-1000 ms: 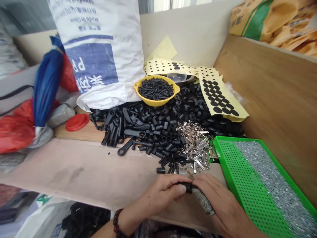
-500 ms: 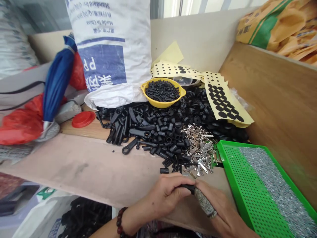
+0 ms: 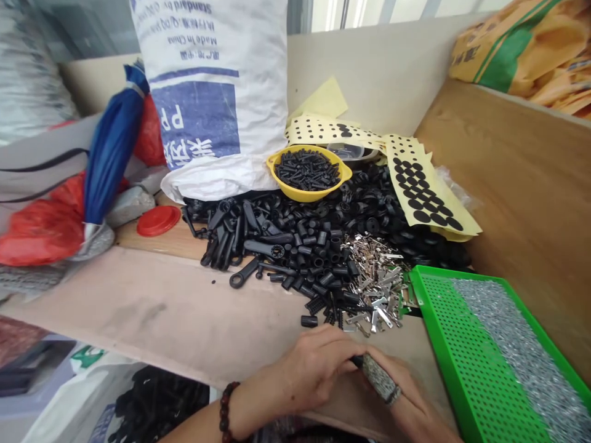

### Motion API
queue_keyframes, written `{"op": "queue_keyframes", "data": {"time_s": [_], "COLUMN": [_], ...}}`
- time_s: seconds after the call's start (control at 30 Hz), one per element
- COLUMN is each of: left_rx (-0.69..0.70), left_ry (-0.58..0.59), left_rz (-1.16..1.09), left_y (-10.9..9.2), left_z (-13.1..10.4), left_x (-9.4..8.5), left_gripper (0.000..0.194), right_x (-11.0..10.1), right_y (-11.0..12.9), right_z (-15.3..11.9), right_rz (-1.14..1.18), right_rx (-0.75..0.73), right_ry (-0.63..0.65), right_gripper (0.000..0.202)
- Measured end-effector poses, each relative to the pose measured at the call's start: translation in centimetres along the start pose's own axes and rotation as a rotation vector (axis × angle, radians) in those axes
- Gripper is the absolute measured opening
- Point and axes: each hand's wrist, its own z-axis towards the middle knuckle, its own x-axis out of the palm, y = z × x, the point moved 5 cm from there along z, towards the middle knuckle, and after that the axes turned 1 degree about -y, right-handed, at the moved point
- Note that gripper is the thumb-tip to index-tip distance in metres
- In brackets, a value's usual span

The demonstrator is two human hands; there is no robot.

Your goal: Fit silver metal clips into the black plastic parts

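Observation:
My left hand is closed around a small black plastic part, of which only a dark end shows between the fingers. My right hand meets it at the same part, fingers bent and mostly hidden from above. A grey speckled sleeve wraps one finger of that hand. Just beyond the hands lie a short black tube and a heap of silvery metal clips. Black plastic crank arms and more short tubes are piled behind these.
A green perforated tray with small silver pieces stands at the right, beside a wooden side panel. Farther back are a yellow bowl of black screw-like parts, sheets of black round stickers and a white sack. A blue umbrella leans left.
The left fingers have come over the black part and now hide more of it. Both hands are slightly lower in the picture, and the whole view has shifted a little.

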Motion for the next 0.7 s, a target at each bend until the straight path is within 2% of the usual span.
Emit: {"op": "queue_keyframes", "data": {"time_s": [0.07,0.17,0.23,0.33,0.5,0.57,0.7], "left_rx": [-0.037,-0.083,-0.088,-0.106,-0.213,-0.247,-0.252], "left_ry": [-0.005,0.018,0.020,0.006,-0.028,-0.044,-0.042], "left_rz": [0.030,0.063,0.067,0.051,-0.005,-0.045,-0.097], "left_y": [0.4,0.9,1.1,1.4,2.3,2.6,2.7], "left_z": [-0.1,-0.1,-0.1,-0.1,-0.4,-0.6,-0.7], "left_x": [-0.1,-0.5,-0.8,-1.3,-1.6,-1.6,-1.3], "left_gripper": [0.026,0.026,0.025,0.024,0.021,0.020,0.022], "right_x": [-0.3,-0.4,-0.5,-0.4,-0.1,-0.3,-0.7], "right_y": [1.9,4.8,5.9,5.6,3.4,3.7,6.0], "right_z": [0.5,1.9,2.8,3.1,2.1,2.2,3.2], "right_rz": [-0.008,-0.014,-0.045,-0.118,-0.212,-0.241,-0.249], "right_rx": [-0.025,-0.114,-0.161,-0.204,-0.233,-0.252,-0.306], "right_ry": [-0.005,0.062,0.066,0.051,0.066,0.077,0.082], "right_gripper": [0.033,0.031,0.031,0.034,0.059,0.063,0.052]}}
